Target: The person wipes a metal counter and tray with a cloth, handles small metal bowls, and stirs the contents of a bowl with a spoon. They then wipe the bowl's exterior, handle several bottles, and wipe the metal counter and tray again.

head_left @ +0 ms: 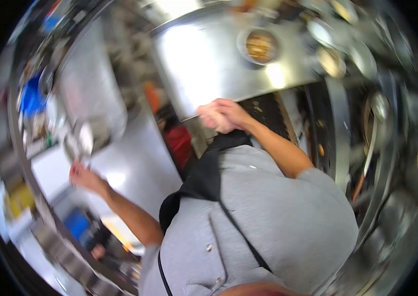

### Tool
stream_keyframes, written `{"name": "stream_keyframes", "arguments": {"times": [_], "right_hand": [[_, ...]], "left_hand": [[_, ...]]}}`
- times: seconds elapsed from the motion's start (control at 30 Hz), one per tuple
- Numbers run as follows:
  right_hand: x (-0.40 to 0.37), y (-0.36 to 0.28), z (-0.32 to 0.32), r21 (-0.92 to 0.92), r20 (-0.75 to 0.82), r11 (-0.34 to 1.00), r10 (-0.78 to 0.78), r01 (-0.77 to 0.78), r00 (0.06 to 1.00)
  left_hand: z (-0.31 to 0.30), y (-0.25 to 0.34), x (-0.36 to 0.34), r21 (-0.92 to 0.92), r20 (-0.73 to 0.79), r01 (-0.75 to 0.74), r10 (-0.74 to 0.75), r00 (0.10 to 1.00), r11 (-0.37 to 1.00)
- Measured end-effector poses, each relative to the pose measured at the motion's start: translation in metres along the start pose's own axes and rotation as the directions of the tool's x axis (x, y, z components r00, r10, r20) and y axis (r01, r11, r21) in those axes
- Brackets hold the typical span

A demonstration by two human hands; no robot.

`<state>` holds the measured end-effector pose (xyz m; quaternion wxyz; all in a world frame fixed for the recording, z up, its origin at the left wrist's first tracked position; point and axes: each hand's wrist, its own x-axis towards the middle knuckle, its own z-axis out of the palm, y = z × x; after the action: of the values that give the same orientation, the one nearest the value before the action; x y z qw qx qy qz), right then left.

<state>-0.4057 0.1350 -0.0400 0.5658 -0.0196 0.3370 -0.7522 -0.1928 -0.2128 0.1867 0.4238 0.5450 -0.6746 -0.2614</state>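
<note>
My left hand is stretched out to the left, its fingers pinched together at the lower edge of a blurred, pale, rounded item. What the fingers hold is too smeared to name. In front of my apron, near the corner of a steel counter, my right hand is closed. Something pale may be inside its fingers, but blur hides what it is. Farther back on that counter stands a round metal bowl with brownish-yellow food pieces in it.
Several blurred bowls stand at the upper right. Below them, a long-handled ladle lies near the stove. A second steel surface is between my arms. At the lower left, another person's hand shows near a blue item.
</note>
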Motion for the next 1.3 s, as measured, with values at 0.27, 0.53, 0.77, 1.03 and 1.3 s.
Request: {"name": "stream_keyframes", "arguments": {"times": [0.27,0.53,0.77,1.03,1.3], "right_hand": [[-0.097,-0.038,-0.050,0.484,-0.101,0.863,-0.109,0.145,0.989],[-0.184,0.003,-0.077,0.352,-0.536,0.784,-0.280,0.512,0.797],[-0.201,0.015,-0.080,0.315,-0.726,0.627,-0.325,0.713,0.607],[-0.173,-0.025,-0.094,0.526,-0.500,0.691,-0.221,0.496,0.838],[-0.087,-0.040,-0.083,0.210,-0.177,0.977,0.059,-0.021,0.982]], "left_hand": [[0.244,0.124,-0.228,-0.476,0.833,-0.091,0.482,0.271,0.875],[0.429,0.206,-0.467,0.090,0.888,0.110,-0.030,-0.459,0.990],[0.462,0.197,-0.504,0.086,0.981,0.012,-0.082,-0.177,0.996],[0.311,0.179,-0.349,0.041,0.972,0.446,0.067,-0.224,0.894],[0.157,0.078,-0.198,0.004,0.945,0.542,-0.181,0.273,0.840]]}}
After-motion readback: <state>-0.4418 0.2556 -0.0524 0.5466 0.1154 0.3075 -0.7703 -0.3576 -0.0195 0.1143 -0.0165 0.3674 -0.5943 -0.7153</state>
